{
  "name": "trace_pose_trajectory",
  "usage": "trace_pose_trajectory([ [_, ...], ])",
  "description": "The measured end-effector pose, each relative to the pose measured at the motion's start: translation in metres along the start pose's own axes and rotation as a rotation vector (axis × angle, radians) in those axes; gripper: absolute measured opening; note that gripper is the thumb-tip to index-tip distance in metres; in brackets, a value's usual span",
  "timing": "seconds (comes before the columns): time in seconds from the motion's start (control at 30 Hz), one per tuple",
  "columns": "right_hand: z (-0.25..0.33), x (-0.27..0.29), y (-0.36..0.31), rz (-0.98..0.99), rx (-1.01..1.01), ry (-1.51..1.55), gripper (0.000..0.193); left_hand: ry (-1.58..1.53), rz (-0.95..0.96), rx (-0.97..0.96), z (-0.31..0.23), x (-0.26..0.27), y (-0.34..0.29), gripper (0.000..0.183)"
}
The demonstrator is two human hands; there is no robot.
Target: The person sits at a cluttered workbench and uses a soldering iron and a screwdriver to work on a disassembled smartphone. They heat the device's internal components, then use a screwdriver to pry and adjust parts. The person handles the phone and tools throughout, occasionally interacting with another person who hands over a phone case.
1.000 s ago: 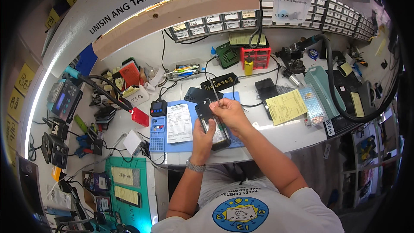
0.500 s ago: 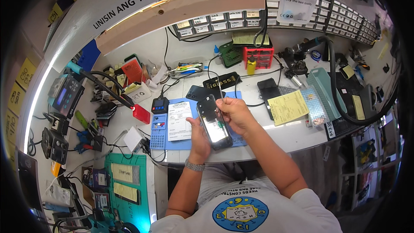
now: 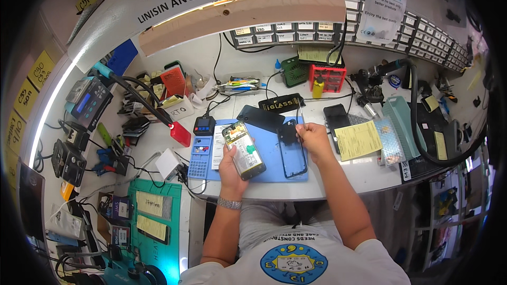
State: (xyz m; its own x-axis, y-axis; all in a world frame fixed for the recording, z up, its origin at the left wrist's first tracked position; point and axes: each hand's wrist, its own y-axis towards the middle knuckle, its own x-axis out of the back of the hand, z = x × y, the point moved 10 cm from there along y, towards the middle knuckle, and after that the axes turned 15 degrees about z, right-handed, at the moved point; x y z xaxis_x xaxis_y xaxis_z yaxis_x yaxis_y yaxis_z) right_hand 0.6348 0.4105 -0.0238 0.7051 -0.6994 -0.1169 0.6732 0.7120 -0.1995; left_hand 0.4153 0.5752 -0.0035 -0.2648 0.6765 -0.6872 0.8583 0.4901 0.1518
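Observation:
My left hand [image 3: 231, 171] grips an opened smartphone [image 3: 244, 152] by its left edge; its battery and green board show. To the right, my right hand [image 3: 315, 140] holds a dark phone mid-frame [image 3: 293, 150] at its upper right side, with blue mat visible through its opening. A thin metal tool [image 3: 300, 112] rises from the right fingers. Both parts are over the blue repair mat [image 3: 272, 171]. Beyond them lies a dark phone back cover [image 3: 261, 118], close to a black flat pouch [image 3: 281, 103]. A white paper form [image 3: 217, 148] is partly hidden behind the phone.
A dark phone [image 3: 335, 119] and yellow slip [image 3: 359, 140] lie right of the mat. A red-tipped tool [image 3: 180, 134] stands at the left on a hose. Farther back are a red drawer box [image 3: 327, 79] and yellow bottle [image 3: 318, 87]. A thick black hose [image 3: 414, 111] arches at the right.
The phone has come apart: my right hand has moved right with the mid-frame, while my left keeps the phone body, tilted left, its inside now exposed. The view has shifted slightly.

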Motion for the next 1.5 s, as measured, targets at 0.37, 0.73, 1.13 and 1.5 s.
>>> trace_pose_trajectory([
  [0.37,0.078,-0.038,-0.055,-0.034,0.569,-0.595,0.017,-0.331,0.188,0.209,0.039,-0.050,-0.007,0.065],
  [0.73,0.091,-0.072,-0.071,0.124,0.593,-0.768,0.018,-0.135,0.227,0.245,0.049,-0.081,-0.018,0.054],
  [1.13,0.080,-0.071,-0.072,0.161,0.583,-0.755,0.022,-0.045,0.229,0.300,0.059,-0.077,-0.026,0.054],
  [1.5,0.083,-0.077,-0.116,0.142,0.723,-0.554,0.014,-0.002,0.132,0.080,0.037,-0.066,-0.019,0.059],
])
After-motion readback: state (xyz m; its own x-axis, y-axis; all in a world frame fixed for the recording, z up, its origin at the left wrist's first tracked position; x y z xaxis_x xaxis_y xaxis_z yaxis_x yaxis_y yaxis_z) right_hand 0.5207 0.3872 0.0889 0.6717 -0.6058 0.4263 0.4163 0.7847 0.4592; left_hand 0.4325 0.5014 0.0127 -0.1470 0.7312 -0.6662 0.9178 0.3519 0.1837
